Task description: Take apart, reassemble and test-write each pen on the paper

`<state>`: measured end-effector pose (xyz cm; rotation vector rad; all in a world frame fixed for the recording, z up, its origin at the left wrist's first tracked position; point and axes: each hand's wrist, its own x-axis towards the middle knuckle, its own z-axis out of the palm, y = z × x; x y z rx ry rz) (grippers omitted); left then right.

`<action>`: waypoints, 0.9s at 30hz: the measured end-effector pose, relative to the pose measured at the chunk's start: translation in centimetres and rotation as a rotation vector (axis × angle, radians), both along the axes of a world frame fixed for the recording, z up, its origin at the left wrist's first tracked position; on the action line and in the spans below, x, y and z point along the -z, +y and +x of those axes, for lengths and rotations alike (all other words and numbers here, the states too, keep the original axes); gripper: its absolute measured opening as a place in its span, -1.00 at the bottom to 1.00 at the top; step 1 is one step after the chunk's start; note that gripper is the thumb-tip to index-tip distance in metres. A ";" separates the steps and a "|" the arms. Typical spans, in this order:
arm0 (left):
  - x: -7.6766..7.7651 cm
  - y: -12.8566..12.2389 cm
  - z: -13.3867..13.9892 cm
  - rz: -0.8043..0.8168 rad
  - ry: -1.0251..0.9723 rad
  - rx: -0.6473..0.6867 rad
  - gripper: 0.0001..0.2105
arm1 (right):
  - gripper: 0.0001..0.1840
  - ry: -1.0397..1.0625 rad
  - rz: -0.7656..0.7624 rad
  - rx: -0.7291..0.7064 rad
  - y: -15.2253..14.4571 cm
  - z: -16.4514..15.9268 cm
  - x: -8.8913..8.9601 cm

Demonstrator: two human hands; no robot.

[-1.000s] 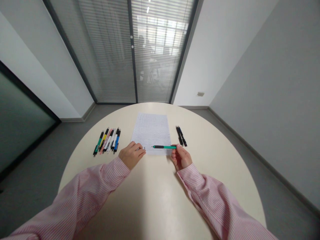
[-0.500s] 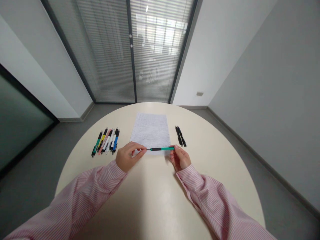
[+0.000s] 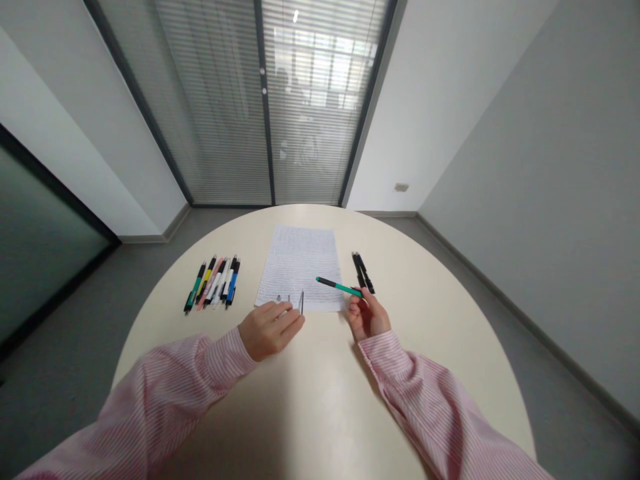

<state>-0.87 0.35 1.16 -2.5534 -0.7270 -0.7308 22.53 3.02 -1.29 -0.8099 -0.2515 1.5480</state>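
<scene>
My left hand is closed, a thin dark pen refill standing up from its fingertips near the paper's lower edge. In my right hand is a green pen barrel with a black grip, pinched at its right end and tilted, its open end pointing left over the paper. The sheet of closely lined or written paper lies flat between the hands. Just beyond my left fingers are a couple of tiny parts on the paper, too small to make out.
At the left of the round, cream table several pens of mixed colours lie side by side. Two black pens rest to the right of the paper. Behind stands a glass partition with blinds.
The refill has come fully out of the green barrel. My left hand has moved slightly right and toward me with it, while the barrel has shifted right and tilted up at its left end.
</scene>
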 end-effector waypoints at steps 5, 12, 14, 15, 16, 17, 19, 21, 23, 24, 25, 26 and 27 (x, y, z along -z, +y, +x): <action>0.9 0.4 0.7 -0.013 0.034 0.020 -0.80 | -0.82 -0.137 0.066 0.010 -0.3 -0.3 -0.1; 1.4 0.5 0.8 -0.050 0.098 0.035 -0.82 | -0.78 -0.635 0.383 0.010 -1.5 -1.8 0.4; 1.4 0.5 0.9 -0.058 0.104 0.038 -0.84 | -0.83 -0.784 0.452 0.046 -1.6 -1.9 0.5; 1.3 0.5 1.0 -0.059 0.103 0.040 -0.86 | -0.86 -0.872 0.495 0.068 -1.6 -1.8 0.5; 1.3 0.5 1.0 -0.055 0.098 0.043 -0.87 | -0.88 -0.968 0.542 0.100 -1.7 -1.7 0.4; 1.2 0.5 1.1 -0.048 0.090 0.048 -0.87 | -0.90 -1.067 0.587 0.143 -1.7 -1.6 0.3; 1.0 0.5 1.2 -0.026 0.065 0.059 -0.86 | -0.92 -1.235 0.646 0.234 -1.8 -1.5 0.1; 0.7 0.3 1.2 -0.011 0.039 0.068 -0.86 | -0.92 -1.347 0.666 0.276 -2.1 -1.5 -0.1; 0.5 0.1 1.2 -0.006 0.018 0.075 -0.86 | -0.91 -1.424 0.696 0.252 -2.5 -1.9 -0.3; 0.4 0.1 1.3 -0.006 0.014 0.080 -0.86 | -0.90 -1.452 0.718 0.232 -2.8 -2.1 -0.4; 0.4 0.0 1.3 -0.007 0.012 0.085 -0.86 | -0.90 -1.471 0.739 0.216 -3.0 -2.3 -0.4; 0.3 -0.1 1.3 -0.011 0.012 0.088 -0.87 | -0.89 -1.481 0.757 0.203 -3.2 -2.5 -0.4; 0.3 -0.1 1.3 -0.017 0.013 0.089 -0.87 | -0.89 -1.488 0.769 0.186 -3.4 -2.7 -0.4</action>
